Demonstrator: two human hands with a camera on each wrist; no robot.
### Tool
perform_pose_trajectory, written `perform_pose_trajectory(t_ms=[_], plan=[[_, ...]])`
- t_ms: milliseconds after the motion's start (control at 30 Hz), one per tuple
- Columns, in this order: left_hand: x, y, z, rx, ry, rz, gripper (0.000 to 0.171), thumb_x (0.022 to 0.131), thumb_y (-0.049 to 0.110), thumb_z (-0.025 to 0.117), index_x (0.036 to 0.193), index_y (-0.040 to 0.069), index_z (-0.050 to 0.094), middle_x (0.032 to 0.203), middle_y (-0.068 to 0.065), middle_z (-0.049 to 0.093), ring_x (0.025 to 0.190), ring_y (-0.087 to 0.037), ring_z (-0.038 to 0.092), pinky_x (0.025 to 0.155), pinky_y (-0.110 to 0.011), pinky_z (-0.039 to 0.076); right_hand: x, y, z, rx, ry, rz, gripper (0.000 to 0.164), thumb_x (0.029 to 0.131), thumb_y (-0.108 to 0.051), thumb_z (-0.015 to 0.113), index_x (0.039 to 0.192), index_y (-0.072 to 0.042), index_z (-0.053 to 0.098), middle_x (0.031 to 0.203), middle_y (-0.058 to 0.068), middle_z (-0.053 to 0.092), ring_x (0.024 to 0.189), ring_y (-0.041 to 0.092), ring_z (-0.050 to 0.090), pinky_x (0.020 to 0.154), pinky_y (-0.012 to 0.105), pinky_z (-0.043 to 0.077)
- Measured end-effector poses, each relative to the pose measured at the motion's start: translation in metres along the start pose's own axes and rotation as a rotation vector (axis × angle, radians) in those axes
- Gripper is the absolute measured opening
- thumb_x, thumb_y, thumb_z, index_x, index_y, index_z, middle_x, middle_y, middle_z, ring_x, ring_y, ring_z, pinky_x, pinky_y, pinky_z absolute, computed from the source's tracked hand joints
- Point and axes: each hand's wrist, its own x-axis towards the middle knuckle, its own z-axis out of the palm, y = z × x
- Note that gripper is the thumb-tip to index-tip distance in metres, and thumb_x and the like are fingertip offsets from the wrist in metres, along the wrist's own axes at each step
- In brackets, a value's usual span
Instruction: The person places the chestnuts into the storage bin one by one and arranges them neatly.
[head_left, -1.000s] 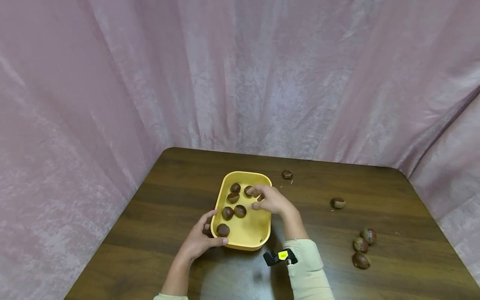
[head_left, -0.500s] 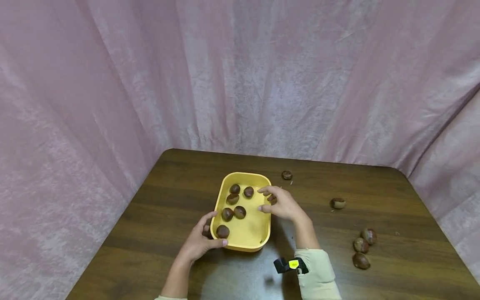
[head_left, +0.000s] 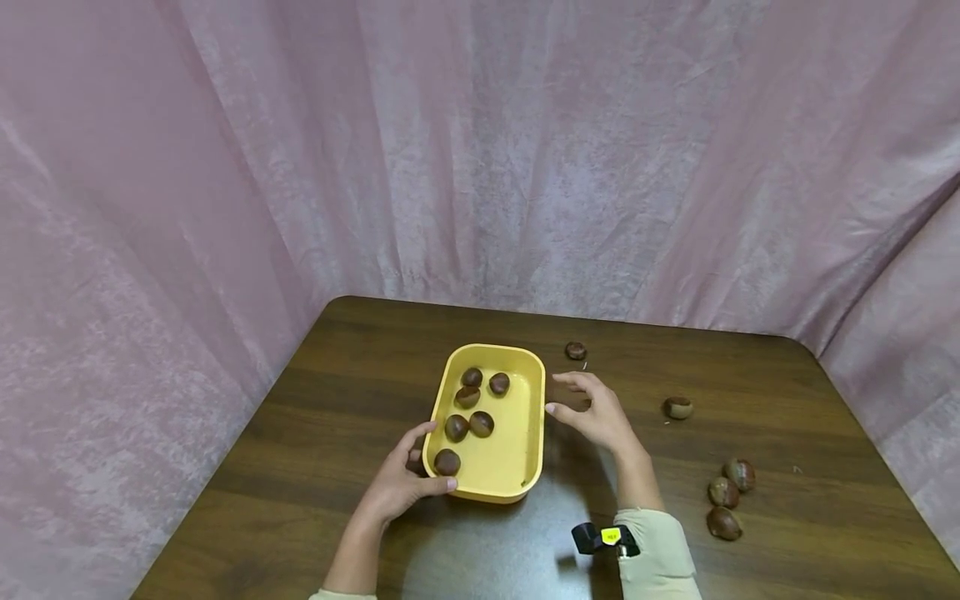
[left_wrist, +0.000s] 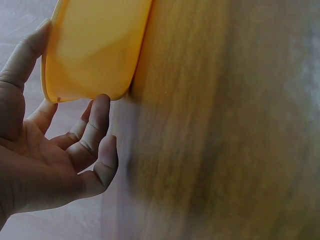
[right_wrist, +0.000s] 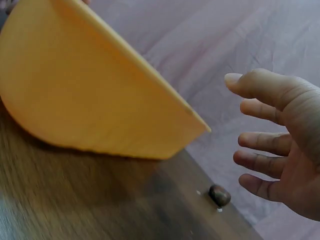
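Note:
A yellow plastic box [head_left: 495, 487] stands on the table with several brown chestnuts [head_left: 482, 424] inside, mostly towards its left half. My left hand [head_left: 401, 479] grips the box's near left corner, thumb at the front rim and fingers along the left side. In the left wrist view, the fingers of that hand [left_wrist: 75, 145] are bent and touch the box wall [left_wrist: 95, 55]. Just off the box's right side, my right hand [head_left: 600, 417] hovers with thumb and fingers apart, holding nothing. The right wrist view shows this hand [right_wrist: 285, 145] spread beside the box [right_wrist: 100, 85].
One chestnut [head_left: 576, 351] lies behind the right hand near the table's far edge, another [head_left: 678, 407] farther right. Three more chestnuts [head_left: 724, 492] sit grouped at the right. Small pale crumbs dot the wooden table [head_left: 360, 358]. Pink curtains [head_left: 480, 167] hang behind it.
My right hand has moved right, from over the inside of the box to outside its right wall. A chestnut near its fingers now lies fully visible in the box. The left hand stays put.

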Motion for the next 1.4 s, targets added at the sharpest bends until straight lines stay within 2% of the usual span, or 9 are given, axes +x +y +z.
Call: perform_pose_trajectory(t_ms=[267,467,600,767,933,1200,1400], plan=[[-0.002,0.002,0.001,-0.010,-0.009,-0.012,0.093,0.064,0.009,0.086,0.142,0.017,0.035,0.107,-0.025,0.048,0.067,-0.021,0.058,0.063,-0.034,0.043,-0.006,0.017,-0.012,0.041,0.028,0.067,0.047,0.078,-0.019,0.077,0.119,-0.004,0.060,0.120,0.015,0.053,0.109,0.038,0.049,0.087,0.054,0.039],[-0.012,0.023,0.001,-0.022,-0.024,-0.002,0.091,0.066,0.004,0.084,0.141,0.008,0.034,0.106,-0.027,0.048,0.069,-0.021,0.056,0.063,-0.034,0.042,-0.004,0.033,-0.016,0.058,0.067,0.121,0.049,0.078,-0.019,0.076,0.121,-0.003,0.059,0.133,0.021,0.042,0.117,0.039,0.041,0.092,0.056,0.032],[-0.017,0.031,0.001,-0.016,-0.026,-0.009,0.089,0.067,0.004,0.083,0.141,0.007,0.035,0.107,-0.028,0.047,0.068,-0.020,0.055,0.063,-0.033,0.042,-0.001,0.043,-0.016,0.063,0.104,0.153,0.050,0.078,-0.021,0.076,0.122,-0.004,0.058,0.137,0.020,0.038,0.119,0.037,0.039,0.094,0.056,0.031],[-0.018,0.032,0.001,-0.016,-0.026,-0.009,0.089,0.066,0.005,0.084,0.141,0.007,0.035,0.107,-0.028,0.047,0.067,-0.019,0.054,0.062,-0.033,0.042,0.005,0.052,-0.013,0.124,0.136,0.207,0.053,0.081,-0.022,0.074,0.126,-0.004,0.055,0.138,0.019,0.035,0.120,0.037,0.036,0.096,0.053,0.030],[-0.017,0.030,0.001,-0.019,-0.036,-0.008,0.090,0.067,0.006,0.084,0.142,0.007,0.033,0.108,-0.028,0.047,0.067,-0.020,0.056,0.063,-0.033,0.042,0.012,0.063,-0.011,0.196,0.165,0.255,0.063,0.082,-0.023,0.073,0.134,-0.001,0.045,0.138,0.021,0.035,0.124,0.041,0.033,0.099,0.051,0.028],[-0.017,0.032,0.001,-0.013,-0.024,-0.005,0.089,0.066,0.006,0.084,0.141,0.007,0.036,0.107,-0.028,0.045,0.067,-0.020,0.055,0.062,-0.033,0.042,0.026,0.073,-0.010,0.176,0.198,0.273,0.062,0.081,-0.025,0.074,0.133,-0.003,0.047,0.138,0.019,0.034,0.125,0.040,0.033,0.099,0.049,0.029],[-0.017,0.032,0.001,-0.015,-0.018,-0.002,0.089,0.065,0.006,0.085,0.140,0.008,0.037,0.105,-0.025,0.042,0.067,-0.021,0.055,0.062,-0.034,0.043,0.038,0.080,-0.007,0.167,0.273,0.273,0.063,0.080,-0.027,0.074,0.133,-0.004,0.048,0.135,0.017,0.037,0.122,0.039,0.036,0.096,0.050,0.033]])
